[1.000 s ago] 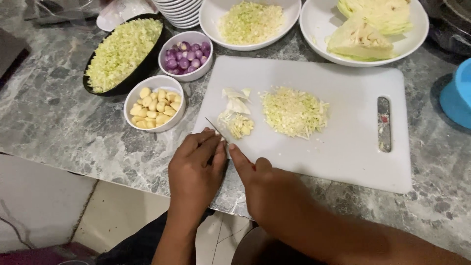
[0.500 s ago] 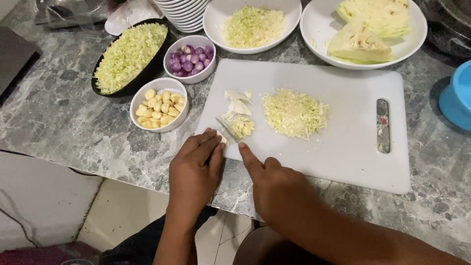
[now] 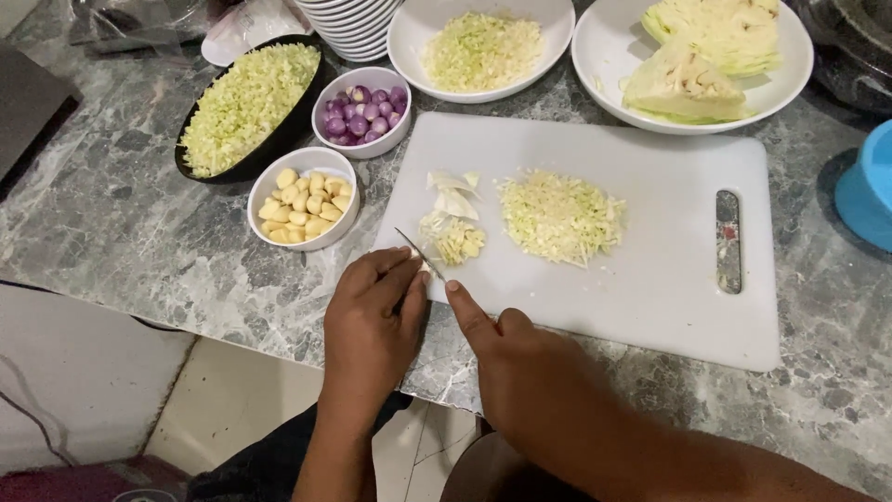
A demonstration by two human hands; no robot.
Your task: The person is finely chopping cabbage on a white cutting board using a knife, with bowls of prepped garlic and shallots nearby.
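Grey marble surface (image 3: 121, 232), pale tiled floor (image 3: 232, 400) below its front edge. White cutting board (image 3: 650, 279) sits near that edge. Left hand (image 3: 372, 325) grips a knife (image 3: 420, 254); right hand (image 3: 502, 344) mostly curled, forefinger extended.

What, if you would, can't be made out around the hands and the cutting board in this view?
- Knife: head view, handle hidden inside the left hand.
- The piece being cut: covered by the left fingers.
- Right hand: grip unclear; only its forefinger shows.
- Blue container: cut off by the right edge.
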